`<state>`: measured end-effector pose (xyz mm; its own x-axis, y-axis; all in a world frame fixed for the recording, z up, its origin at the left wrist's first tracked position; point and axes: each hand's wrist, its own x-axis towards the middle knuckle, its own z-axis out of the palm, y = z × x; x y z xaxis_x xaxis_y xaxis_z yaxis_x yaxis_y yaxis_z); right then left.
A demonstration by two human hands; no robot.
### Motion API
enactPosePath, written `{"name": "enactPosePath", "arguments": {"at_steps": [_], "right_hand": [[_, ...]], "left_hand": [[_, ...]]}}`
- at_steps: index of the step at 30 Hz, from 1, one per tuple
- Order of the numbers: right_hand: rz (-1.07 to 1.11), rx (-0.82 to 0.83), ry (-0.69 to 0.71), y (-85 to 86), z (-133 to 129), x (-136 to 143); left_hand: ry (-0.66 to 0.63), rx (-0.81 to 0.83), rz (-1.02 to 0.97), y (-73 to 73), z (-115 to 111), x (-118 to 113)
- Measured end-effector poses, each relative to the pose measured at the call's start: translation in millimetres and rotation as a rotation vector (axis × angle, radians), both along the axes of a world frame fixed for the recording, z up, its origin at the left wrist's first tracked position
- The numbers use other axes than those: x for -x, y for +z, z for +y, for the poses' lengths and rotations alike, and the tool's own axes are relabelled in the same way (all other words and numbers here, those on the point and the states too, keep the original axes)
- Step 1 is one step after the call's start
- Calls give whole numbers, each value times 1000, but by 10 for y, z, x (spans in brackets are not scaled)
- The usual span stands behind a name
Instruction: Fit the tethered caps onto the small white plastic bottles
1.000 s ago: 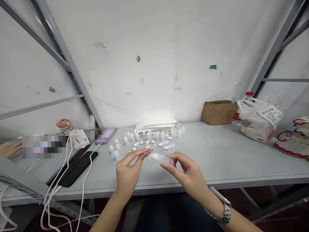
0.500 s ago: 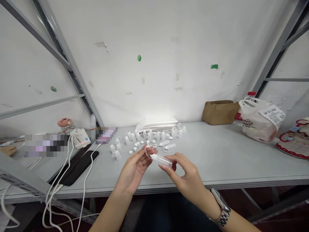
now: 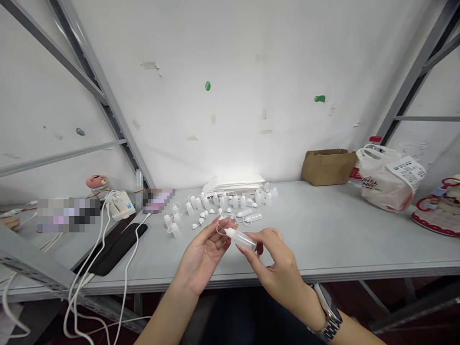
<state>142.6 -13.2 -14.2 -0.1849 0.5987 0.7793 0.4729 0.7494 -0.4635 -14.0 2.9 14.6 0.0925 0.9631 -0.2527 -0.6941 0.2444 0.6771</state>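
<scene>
My right hand (image 3: 276, 256) grips a small translucent squeeze bottle (image 3: 243, 239) by its base, thumb below and fingers above. The bottle lies almost level over the desk, its white nozzle pointing left toward my left hand (image 3: 203, 256). That hand is palm up, its thumb and fingertips closed around the small white cap at the end of the bottle's thin strap (image 3: 218, 231); the fingers largely hide the cap. Behind my hands lie several loose white nozzle caps (image 3: 201, 221) and two similar bottles (image 3: 253, 218) on their sides. More small bottles (image 3: 235, 201) stand in a loose row further back.
White flat packets (image 3: 233, 183) lie against the wall. Left are a black phone (image 3: 120, 249), white cables (image 3: 104, 239) and a power strip (image 3: 122, 205). At the right stand a cardboard box (image 3: 328, 166) and a plastic bag (image 3: 381, 184). The grey desk (image 3: 341, 230) has metal posts at both sides.
My left hand has turned slightly, its fingers shifting a little beside the strap. The bottle stays in my right hand in nearly the same place.
</scene>
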Motion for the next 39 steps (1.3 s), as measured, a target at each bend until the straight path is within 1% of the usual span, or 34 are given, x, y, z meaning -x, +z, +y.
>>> {"name": "enactPosePath", "arguments": {"at_steps": [4, 15, 24, 34, 39], "right_hand": [[-9, -6, -15, 4, -13, 7], [-43, -48, -57, -17, -10, 33], [-102, -125, -119, -89, -42, 71], [-105, -170, -142, -113, -70, 106], [-73, -138, -121, -124, -50, 114]], "left_hand": [[-19, -41, 12, -27, -4, 5], [-10, -135, 65, -69, 4, 7], [63, -265, 234, -87, -31, -31], [207, -288, 297, -160, -76, -151], [195, -286, 280, -179, -86, -184]]}}
